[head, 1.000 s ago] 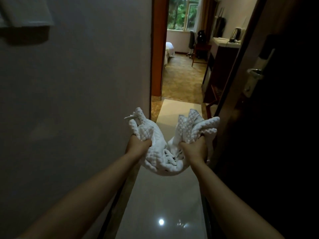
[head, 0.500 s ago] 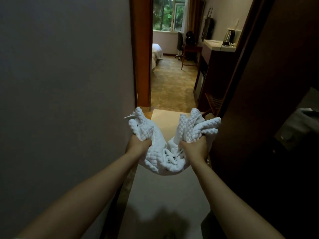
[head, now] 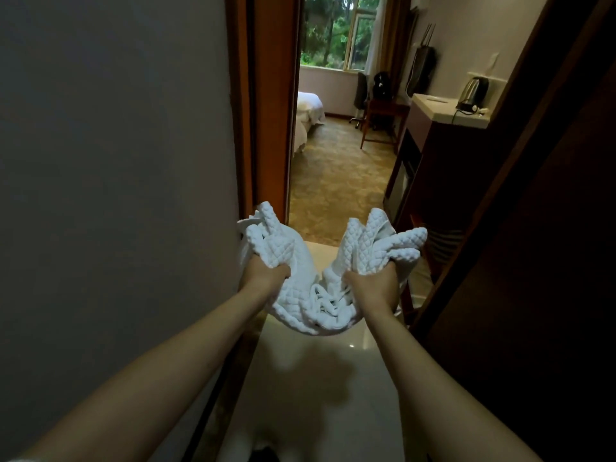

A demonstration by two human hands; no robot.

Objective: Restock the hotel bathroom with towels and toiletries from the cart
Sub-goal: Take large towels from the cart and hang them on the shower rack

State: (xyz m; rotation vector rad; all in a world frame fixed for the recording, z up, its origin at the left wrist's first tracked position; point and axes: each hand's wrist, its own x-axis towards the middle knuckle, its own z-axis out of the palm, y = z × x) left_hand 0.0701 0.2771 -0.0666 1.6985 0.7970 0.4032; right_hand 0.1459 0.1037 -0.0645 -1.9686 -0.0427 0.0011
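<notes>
A bunched white quilted towel [head: 310, 295] hangs between both my hands at arm's length, in the middle of the view. My left hand [head: 263, 276] grips its left end, with cloth sticking up above the fist. My right hand [head: 373, 288] grips the right end the same way. The middle of the towel sags between them above the pale glossy floor [head: 316, 388]. No cart or toiletries are in view.
A grey wall [head: 116, 195] runs close along the left, ending at an orange door frame [head: 266, 111]. A dark open door [head: 533, 261] stands on the right. Ahead lies a carpeted bedroom with a bed [head: 308, 108], a desk chair, a cabinet with a kettle [head: 473, 91] and a window.
I have walked forward along the entry hall with the towel. The doorway and bedroom are closer, and the door handle has passed out of view. My grip on the towel is unchanged.
</notes>
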